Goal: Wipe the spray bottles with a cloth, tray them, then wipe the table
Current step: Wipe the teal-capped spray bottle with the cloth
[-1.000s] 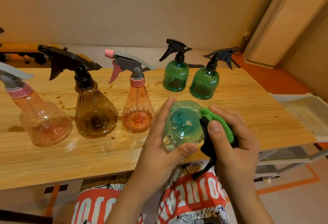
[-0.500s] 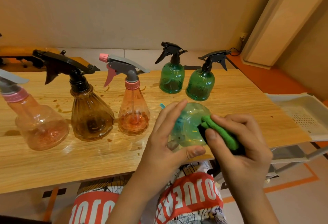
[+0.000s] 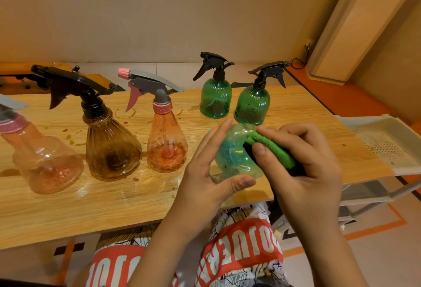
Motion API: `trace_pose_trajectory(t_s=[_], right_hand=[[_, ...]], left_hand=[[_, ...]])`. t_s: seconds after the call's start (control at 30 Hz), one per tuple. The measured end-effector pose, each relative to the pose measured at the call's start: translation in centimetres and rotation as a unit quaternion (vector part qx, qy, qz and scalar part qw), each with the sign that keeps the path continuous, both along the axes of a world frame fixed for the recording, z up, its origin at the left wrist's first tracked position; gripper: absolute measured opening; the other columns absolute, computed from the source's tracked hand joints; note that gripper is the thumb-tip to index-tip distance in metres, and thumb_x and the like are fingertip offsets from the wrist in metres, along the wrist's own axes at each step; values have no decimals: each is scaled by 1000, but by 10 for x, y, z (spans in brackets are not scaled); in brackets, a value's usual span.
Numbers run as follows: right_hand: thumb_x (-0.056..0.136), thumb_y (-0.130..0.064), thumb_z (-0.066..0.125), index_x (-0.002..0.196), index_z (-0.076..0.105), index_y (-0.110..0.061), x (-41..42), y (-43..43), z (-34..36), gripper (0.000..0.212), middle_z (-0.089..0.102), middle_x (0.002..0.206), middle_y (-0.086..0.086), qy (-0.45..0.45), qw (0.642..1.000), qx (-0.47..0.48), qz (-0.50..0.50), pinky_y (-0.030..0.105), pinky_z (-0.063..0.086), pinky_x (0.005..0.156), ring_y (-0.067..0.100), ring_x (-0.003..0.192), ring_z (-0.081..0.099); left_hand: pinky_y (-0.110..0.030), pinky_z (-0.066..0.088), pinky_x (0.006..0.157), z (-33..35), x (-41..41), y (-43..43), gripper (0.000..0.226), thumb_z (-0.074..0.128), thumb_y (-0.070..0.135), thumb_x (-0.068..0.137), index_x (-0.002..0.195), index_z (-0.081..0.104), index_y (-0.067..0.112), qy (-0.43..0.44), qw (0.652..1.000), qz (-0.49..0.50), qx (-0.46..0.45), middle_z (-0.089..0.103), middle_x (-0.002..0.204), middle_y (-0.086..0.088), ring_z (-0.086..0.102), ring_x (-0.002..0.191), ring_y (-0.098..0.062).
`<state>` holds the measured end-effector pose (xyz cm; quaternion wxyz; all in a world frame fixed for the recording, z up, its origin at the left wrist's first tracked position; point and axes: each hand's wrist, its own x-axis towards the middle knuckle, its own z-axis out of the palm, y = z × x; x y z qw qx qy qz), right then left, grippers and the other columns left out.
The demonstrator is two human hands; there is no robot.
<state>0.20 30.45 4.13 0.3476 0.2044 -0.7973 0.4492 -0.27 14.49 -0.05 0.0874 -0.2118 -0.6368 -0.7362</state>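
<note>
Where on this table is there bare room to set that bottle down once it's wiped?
Widest: the near strip of table, in front of the brown spray bottle and the two pink spray bottles. Also the right end, between the green spray bottles and the white tray, whose visible floor looks bare. Crowded: that left row, packed close.

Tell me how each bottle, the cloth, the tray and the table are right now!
Teal bottle, tipped sideways, gripped by left hand.
Green cloth, pinched by right hand, pressed on teal bottle.
Left green bottle, upright.
Right green bottle, upright.
Orange bottle, upright.
Brown bottle, upright.
Clear bottle, upright.
Tray, no bottles showing inside.
Table, stained with brown drips.
</note>
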Motion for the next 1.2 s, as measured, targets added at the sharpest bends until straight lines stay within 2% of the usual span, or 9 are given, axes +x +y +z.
trace_pose_trajectory(t_s=[0.1,0.2,0.33,0.5,0.7,0.8,0.9,1.03,1.2], right_hand=[[90,-23,70,116,71,-18,-1,4,2,27,60,97,6,-22,1000,2,20,15,45,80,10,96,60],[90,-27,70,113,72,-25,2,5,2,23,64,100,4,-66,995,-65,41,21,51,78,16,97,64],[91,-24,73,109,71,-30,5,-1,-1,20,67,102,2,-67,991,-117,-3,14,49,79,9,98,64],[90,-27,70,110,71,-35,11,-5,-9,21,67,105,-5,-91,983,-152,-37,14,50,81,15,103,66],[88,-40,70,107,74,-39,12,0,-13,20,72,104,-6,-117,969,-209,-57,31,57,81,18,103,69],[85,-43,68,104,74,-39,14,-2,-15,20,73,102,-7,-115,965,-230,-60,27,58,77,16,99,70],[85,-41,69,103,73,-41,14,-1,-17,19,73,100,-8,-113,967,-219,-55,22,57,75,15,97,70],[89,-36,69,108,72,-34,8,15,-13,20,72,102,-7,-95,984,-146,-44,31,57,80,17,101,69],[89,-14,74,110,70,-13,-1,31,-1,22,67,103,1,-15,1000,13,-18,16,47,84,6,100,64]], left_hand=[[-23,53,101,1,-2,-5,84,81,32,79,146,39,60,1,1000,-2,-15,45,152,26,41,144,0],[-32,54,102,3,-3,-5,86,81,44,78,149,35,57,-2,1000,-12,-22,44,153,25,43,144,-2],[-34,56,100,4,-4,1,96,88,22,70,142,37,59,7,1000,-7,-21,41,157,24,43,144,-3],[-48,58,99,0,-10,4,77,90,19,68,127,47,43,-2,1000,17,-19,45,156,20,43,145,-6],[-48,60,95,1,-11,13,77,85,14,77,141,47,35,2,1000,-1,-25,41,158,21,39,146,-1],[-41,60,95,-1,-14,18,84,85,-2,78,142,45,34,6,1000,-12,-26,38,161,18,39,147,-4],[-40,60,95,-2,-18,17,89,86,-5,75,144,45,33,13,999,-14,-42,38,161,18,38,148,-5],[-34,60,95,3,-24,12,89,89,7,74,146,45,36,31,993,-13,-110,38,158,26,34,148,1],[-20,55,96,8,-28,9,93,90,7,74,147,43,41,41,985,-43,-159,37,157,31,31,148,5]])
